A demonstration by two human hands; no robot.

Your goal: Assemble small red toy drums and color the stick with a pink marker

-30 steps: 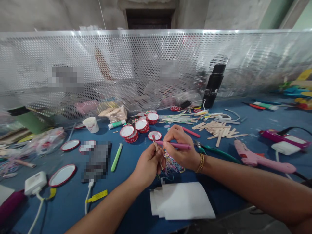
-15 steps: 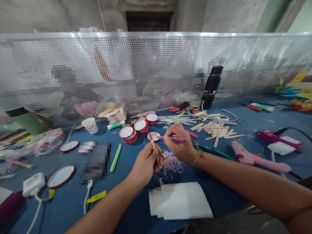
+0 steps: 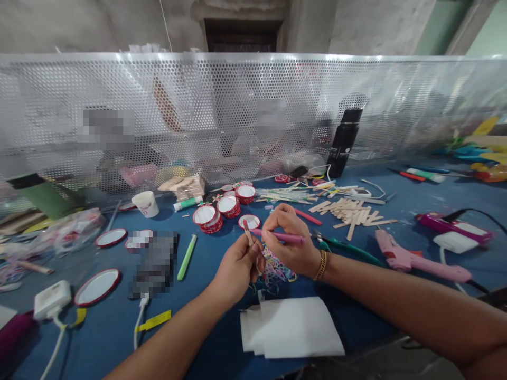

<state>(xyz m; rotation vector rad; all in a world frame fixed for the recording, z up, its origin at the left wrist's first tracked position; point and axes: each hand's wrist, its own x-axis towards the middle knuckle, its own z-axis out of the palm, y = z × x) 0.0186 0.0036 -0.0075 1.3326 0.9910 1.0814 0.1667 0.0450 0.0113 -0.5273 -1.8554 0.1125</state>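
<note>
My left hand is closed on a thin wooden craft stick whose upper end is coloured red. In a writing grip, my right hand holds a pink pen. The pen's tip points left and is close to the stick's red end; whether they touch I cannot tell. Beneath both hands is a tangle of multicoloured thin loops. Nearer me, a folded white sheet lies on the blue table. Just behind the stick is a white disc with a red rim.
Small red-edged drums are stacked behind my hands. Craft sticks lie loose at the right, near a pink glue gun and green-handled pliers. A black flask stands by the perforated metal screen. A paper cup is at left.
My right hand has shifted slightly down and left, bringing the pen's tip nearer the stick's red end. Both hands keep their hold.
</note>
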